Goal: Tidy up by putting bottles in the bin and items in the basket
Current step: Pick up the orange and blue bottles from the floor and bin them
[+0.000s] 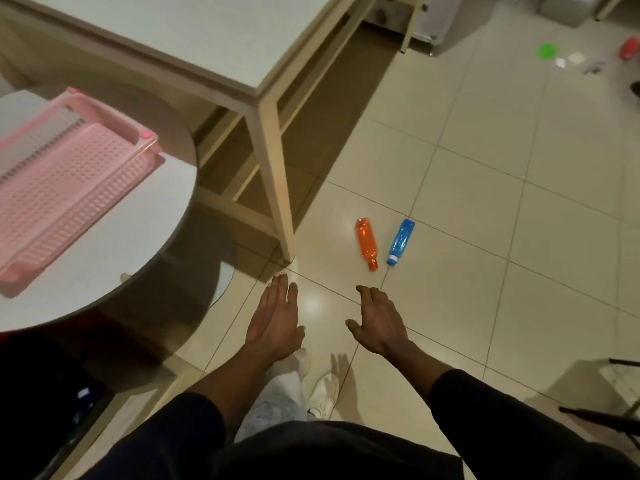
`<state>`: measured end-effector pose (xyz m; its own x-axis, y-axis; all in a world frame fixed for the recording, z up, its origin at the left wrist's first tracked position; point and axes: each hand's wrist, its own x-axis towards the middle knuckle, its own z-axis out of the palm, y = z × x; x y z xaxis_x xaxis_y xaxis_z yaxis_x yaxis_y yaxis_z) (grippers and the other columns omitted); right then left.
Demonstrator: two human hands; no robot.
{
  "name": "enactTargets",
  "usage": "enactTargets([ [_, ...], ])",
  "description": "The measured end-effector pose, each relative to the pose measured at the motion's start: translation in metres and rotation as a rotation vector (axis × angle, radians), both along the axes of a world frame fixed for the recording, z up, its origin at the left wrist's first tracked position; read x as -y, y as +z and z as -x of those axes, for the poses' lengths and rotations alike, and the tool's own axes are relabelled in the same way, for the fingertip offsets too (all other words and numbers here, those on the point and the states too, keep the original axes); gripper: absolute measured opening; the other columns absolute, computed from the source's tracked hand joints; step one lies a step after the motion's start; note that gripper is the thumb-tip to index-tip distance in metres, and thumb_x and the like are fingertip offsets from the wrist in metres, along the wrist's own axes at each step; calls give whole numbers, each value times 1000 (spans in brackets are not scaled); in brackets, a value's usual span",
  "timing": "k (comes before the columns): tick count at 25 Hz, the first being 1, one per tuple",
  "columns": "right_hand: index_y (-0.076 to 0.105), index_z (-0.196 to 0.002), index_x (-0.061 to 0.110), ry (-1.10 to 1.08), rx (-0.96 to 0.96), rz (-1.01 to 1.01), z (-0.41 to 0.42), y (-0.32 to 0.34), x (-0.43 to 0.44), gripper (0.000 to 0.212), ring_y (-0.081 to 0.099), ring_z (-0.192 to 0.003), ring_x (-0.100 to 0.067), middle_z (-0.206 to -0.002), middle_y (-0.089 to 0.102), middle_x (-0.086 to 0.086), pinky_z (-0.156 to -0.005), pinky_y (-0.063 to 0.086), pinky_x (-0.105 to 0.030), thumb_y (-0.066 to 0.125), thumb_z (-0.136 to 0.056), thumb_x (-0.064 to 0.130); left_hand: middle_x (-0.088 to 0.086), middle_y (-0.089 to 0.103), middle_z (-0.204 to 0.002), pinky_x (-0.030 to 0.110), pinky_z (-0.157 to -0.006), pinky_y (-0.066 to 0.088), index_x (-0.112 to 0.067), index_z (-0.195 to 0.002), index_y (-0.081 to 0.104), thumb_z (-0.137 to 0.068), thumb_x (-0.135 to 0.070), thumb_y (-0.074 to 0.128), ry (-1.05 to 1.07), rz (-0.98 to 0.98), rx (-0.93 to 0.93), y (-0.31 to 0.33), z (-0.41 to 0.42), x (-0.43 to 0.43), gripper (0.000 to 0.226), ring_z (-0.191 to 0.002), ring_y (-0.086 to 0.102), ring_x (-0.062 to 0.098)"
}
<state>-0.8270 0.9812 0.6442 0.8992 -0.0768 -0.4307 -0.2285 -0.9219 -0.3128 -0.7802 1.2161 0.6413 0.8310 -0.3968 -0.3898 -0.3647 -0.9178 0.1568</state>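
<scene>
An orange bottle (367,243) and a blue bottle (400,241) with a white cap lie side by side on the tiled floor, just past my hands. My left hand (276,318) is stretched out flat with nothing in it, below and left of the orange bottle. Nearer the bottles, my right hand (379,322) hangs empty with its fingers spread. A pink perforated basket (69,188) rests on the round grey table (152,244) at the left. A dark bin (52,403) stands at the lower left, with something blue and white inside.
A white square table (194,39) with pale wooden legs stands behind; one leg (277,188) comes down just left of the bottles. Far right on the floor lie a green lid (547,50), a red object (629,47) and paper scraps. A dark chair frame (609,417) is at the lower right.
</scene>
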Motion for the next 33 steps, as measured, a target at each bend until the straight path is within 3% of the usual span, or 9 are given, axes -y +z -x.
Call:
enactTargets([
  [9, 27, -158, 14, -82, -37, 58, -80, -11, 105, 83, 46, -135, -31, -153, 45, -13, -109, 43, -41, 60, -94, 57, 21, -7, -176, 44, -132, 2, -6, -168, 7, -101, -58, 55, -80, 36, -45, -21, -120, 110, 98, -164, -7, 35],
  [15, 28, -157, 15, -143, -42, 108, -160, -6, 189, 84, 48, -132, -30, -152, 46, -13, -108, 45, -40, 59, -94, 61, 20, -9, -176, 47, -134, 7, -7, -168, 5, -100, -52, 60, -136, 43, -107, -33, -202, 182, 98, -164, -8, 35],
  [19, 32, -155, 18, -221, -53, 65, -196, -9, 218, 82, 48, -133, -28, -154, 45, -11, -107, 46, -40, 63, -92, 60, 21, -3, -176, 46, -134, 7, -6, -167, 11, -100, -48, 58, -57, 15, -145, -44, -231, 205, 92, -164, -5, 35],
  [24, 43, -151, 15, -73, -65, 56, -223, -44, 285, 77, 57, -120, -22, -141, 58, -7, -95, 46, -26, 70, -91, 54, 29, 14, -173, 49, -131, 15, 0, -161, 23, -94, -38, 74, 4, -5, -175, -73, -240, 262, 93, -163, 6, 43],
  [27, 36, -154, 18, 60, -158, 37, -236, -66, 340, 77, 48, -132, -22, -150, 47, -5, -107, 44, -34, 65, -94, 55, 25, 17, -172, 46, -132, 18, -4, -158, 31, -92, -41, 75, 184, -29, -236, -78, -233, 305, 88, -163, 10, 40],
  [33, 39, -152, 16, 445, -170, 76, -295, -84, 454, 73, 48, -134, -27, -149, 48, -10, -108, 45, -40, 69, -93, 48, 20, 31, -164, 46, -126, 27, -4, -152, 38, -94, -49, 67, 564, -19, -320, -82, -196, 406, 78, -157, 23, 36],
])
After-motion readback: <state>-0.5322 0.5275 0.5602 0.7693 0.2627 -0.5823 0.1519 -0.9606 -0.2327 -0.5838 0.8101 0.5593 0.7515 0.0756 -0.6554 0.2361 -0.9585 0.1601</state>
